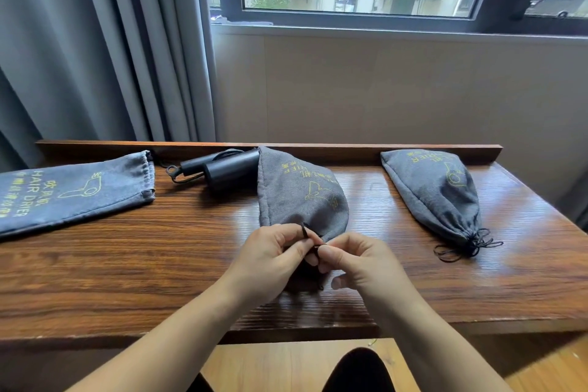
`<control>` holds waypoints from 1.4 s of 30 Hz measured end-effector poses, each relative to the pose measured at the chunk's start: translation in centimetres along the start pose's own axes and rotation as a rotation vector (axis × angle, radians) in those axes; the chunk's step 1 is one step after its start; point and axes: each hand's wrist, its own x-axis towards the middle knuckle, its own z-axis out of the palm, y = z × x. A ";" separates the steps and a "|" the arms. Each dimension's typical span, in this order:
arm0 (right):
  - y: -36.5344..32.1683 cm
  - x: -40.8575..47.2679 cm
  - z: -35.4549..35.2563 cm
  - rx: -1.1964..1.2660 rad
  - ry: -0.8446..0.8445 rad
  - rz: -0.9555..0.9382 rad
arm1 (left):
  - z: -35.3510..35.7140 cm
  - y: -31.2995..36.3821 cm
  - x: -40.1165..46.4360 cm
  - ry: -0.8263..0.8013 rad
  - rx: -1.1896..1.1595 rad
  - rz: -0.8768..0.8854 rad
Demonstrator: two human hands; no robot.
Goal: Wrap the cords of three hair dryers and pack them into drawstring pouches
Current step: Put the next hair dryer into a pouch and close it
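A bulging grey drawstring pouch [296, 191] lies in the middle of the wooden table [127, 251], its gathered mouth toward me. My left hand [270, 261] and my right hand [362, 264] both pinch its black drawstring [306, 231] at the mouth. A second full pouch [436, 191] lies at the right, cinched, with its black strings tied. A flat pouch [70, 191] lies at the left. A black hair dryer [222, 169] with its cord wrapped sits behind, between the flat pouch and the middle one.
A raised wooden lip [350, 149] runs along the table's back edge, under a window. Grey curtains [95, 41] hang at the left. My knee [359, 372] shows below the table's front edge.
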 end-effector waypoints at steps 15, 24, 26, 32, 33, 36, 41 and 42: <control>0.3 0.1 0.1 -0.008 -0.030 -0.012 | 0.0 -1.2 0.8 0.005 0.061 -0.044; 0.8 0.3 -0.6 0.265 -0.022 0.146 | 0.1 -1.0 0.8 -0.014 0.048 -0.080; 0.7 0.3 -0.7 0.322 -0.019 0.167 | 0.2 -0.9 0.8 -0.022 0.014 -0.101; 0.9 0.2 -0.8 0.109 -0.031 0.060 | 0.0 -0.7 0.8 -0.034 0.082 -0.101; 0.9 0.1 -0.8 0.017 -0.047 -0.019 | 0.0 -0.7 0.8 -0.038 0.095 -0.100; 1.0 -0.2 -0.8 -0.332 -0.088 -0.243 | -0.1 -1.0 0.9 -0.046 0.120 -0.102; 1.6 0.0 -0.9 -0.518 0.044 -0.413 | 0.0 -1.2 0.8 -0.044 0.139 -0.097; 1.6 0.0 -0.9 -0.520 0.053 -0.420 | 0.0 -1.1 0.7 -0.040 0.138 -0.099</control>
